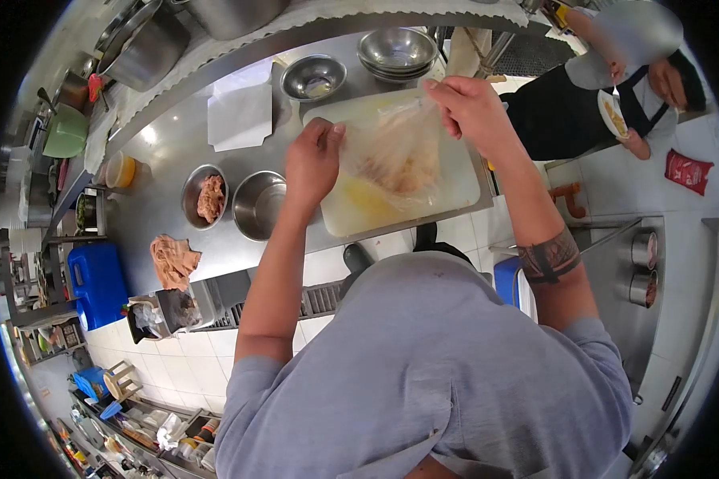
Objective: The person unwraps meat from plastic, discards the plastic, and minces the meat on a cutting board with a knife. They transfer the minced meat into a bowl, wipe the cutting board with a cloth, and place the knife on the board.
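Note:
A clear plastic bag (397, 152) with pale meat inside hangs over the white cutting board (455, 188) on the steel counter. My left hand (311, 160) pinches the bag's left top edge. My right hand (465, 105) grips its right top corner, held a little higher. The bag is stretched between both hands. Left of the board stand a steel bowl with pinkish meat (208, 197) and an empty steel bowl (259, 204).
Stacked steel bowls (397, 52) and a single bowl (313, 77) sit at the counter's far side, beside a white paper (240, 116). A crumpled cloth (174, 259) lies at the near edge. Another person (615, 88) in an apron stands at right holding a plate.

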Demonstrator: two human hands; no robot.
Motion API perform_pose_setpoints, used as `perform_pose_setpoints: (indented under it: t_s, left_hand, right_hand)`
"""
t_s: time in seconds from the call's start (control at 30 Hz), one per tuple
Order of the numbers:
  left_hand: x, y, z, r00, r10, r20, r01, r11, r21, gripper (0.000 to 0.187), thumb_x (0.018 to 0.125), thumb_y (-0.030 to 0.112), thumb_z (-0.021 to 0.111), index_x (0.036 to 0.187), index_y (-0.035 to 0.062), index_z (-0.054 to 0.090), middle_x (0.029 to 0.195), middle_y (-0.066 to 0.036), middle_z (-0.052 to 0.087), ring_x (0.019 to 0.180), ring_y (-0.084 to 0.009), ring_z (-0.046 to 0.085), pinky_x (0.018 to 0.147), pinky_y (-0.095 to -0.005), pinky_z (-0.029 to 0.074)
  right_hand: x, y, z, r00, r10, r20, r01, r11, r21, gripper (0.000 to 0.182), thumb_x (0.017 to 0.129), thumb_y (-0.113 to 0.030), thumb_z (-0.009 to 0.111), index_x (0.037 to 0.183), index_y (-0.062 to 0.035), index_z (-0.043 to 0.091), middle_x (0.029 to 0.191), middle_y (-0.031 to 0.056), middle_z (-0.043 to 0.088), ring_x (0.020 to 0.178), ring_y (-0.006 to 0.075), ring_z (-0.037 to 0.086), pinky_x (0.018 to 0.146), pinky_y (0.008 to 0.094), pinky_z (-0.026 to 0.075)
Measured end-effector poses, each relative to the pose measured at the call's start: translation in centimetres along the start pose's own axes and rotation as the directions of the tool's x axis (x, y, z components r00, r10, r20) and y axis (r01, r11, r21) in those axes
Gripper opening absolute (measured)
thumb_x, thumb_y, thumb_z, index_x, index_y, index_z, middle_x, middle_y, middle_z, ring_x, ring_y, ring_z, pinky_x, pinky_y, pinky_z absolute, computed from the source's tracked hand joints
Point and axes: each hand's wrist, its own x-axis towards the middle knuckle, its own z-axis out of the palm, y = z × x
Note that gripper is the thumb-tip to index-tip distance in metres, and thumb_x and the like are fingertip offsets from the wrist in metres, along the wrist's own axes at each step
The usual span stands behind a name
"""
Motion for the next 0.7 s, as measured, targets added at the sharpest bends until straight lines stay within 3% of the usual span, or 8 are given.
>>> perform_pose_setpoints:
  t_s: [0.1,0.2,0.3,0.37,0.43,0.6,0.7]
  left_hand:
    - [0.6,-1.1,0.3,0.994,-0.092,-0.060,0.082,0.985,-0.153,0.035,0.105,0.033,0.068,0.092,-0.0001,0.066,0.066,-0.009,0.060,0.059,-0.0194,0.051,0.061,-0.0346,0.045]
    - [1.2,-1.8,-0.7,0.982,-0.186,-0.045,0.176,0.970,-0.168,0.036,0.106,0.032,0.067,0.093,-0.0009,0.067,0.067,-0.007,0.064,0.063,-0.0135,0.058,0.062,-0.0331,0.047]
    - [1.6,-1.9,-0.9,0.989,-0.137,-0.060,0.118,0.963,-0.241,0.034,0.107,0.030,0.066,0.094,-0.0006,0.068,0.071,-0.005,0.067,0.068,-0.0100,0.060,0.065,-0.0310,0.049]
    - [2.1,-2.7,-0.9,0.988,-0.123,-0.089,0.092,0.952,-0.293,0.032,0.107,0.030,0.067,0.095,0.0006,0.069,0.076,-0.005,0.069,0.071,-0.0107,0.061,0.067,-0.0307,0.050]
    - [3.2,-4.9,-0.6,0.993,-0.061,-0.100,0.044,0.985,-0.165,0.027,0.106,0.026,0.066,0.096,0.0012,0.069,0.078,-0.003,0.068,0.072,-0.0101,0.058,0.067,-0.0303,0.048]
    - [4.0,-3.3,-0.2,0.995,-0.083,-0.052,0.059,0.931,-0.360,0.024,0.110,0.021,0.064,0.101,-0.0008,0.068,0.083,0.001,0.066,0.076,-0.0066,0.056,0.070,-0.0251,0.046]
    - [5.0,-2.1,-0.5,0.991,-0.030,-0.128,0.002,0.977,-0.214,0.024,0.111,0.020,0.062,0.099,-0.0003,0.068,0.084,0.000,0.066,0.076,-0.0069,0.055,0.070,-0.0257,0.046]
  right_hand:
    - [-0.5,1.3,-0.7,0.999,0.043,-0.022,-0.045,0.995,-0.088,0.042,0.105,-0.034,0.069,0.075,-0.0072,0.059,0.063,-0.0018,0.053,0.053,0.0077,0.049,0.051,0.0274,0.041]
    - [-0.9,2.6,-0.2,0.996,0.090,-0.029,-0.092,0.991,-0.099,0.042,0.105,-0.035,0.069,0.076,-0.0059,0.059,0.064,-0.0015,0.055,0.055,0.0074,0.051,0.051,0.0271,0.042]
    - [-0.9,4.7,0.5,0.998,0.048,0.046,-0.043,0.994,-0.098,0.042,0.105,-0.035,0.069,0.079,-0.0030,0.061,0.066,-0.0015,0.055,0.056,0.0075,0.053,0.053,0.0278,0.045]
    - [-0.8,5.8,1.2,0.996,0.009,0.089,0.011,0.975,-0.224,0.041,0.105,-0.035,0.069,0.085,0.0000,0.064,0.069,-0.0006,0.058,0.057,0.0083,0.055,0.054,0.0294,0.047]
    - [-0.5,7.3,1.8,0.981,-0.115,0.156,0.155,0.948,-0.279,0.038,0.104,-0.034,0.069,0.089,0.0010,0.067,0.072,0.0018,0.062,0.058,0.0097,0.058,0.055,0.0298,0.049]
    - [-1.2,6.1,3.9,0.985,-0.111,0.128,0.128,0.984,-0.126,0.042,0.106,-0.036,0.066,0.089,0.0024,0.068,0.075,0.0061,0.067,0.059,0.0116,0.062,0.056,0.0319,0.051]
    - [-1.5,4.3,4.3,0.988,-0.065,0.143,0.072,0.996,-0.044,0.043,0.107,-0.037,0.065,0.089,0.0025,0.068,0.075,0.0068,0.068,0.059,0.0119,0.063,0.057,0.0322,0.051]
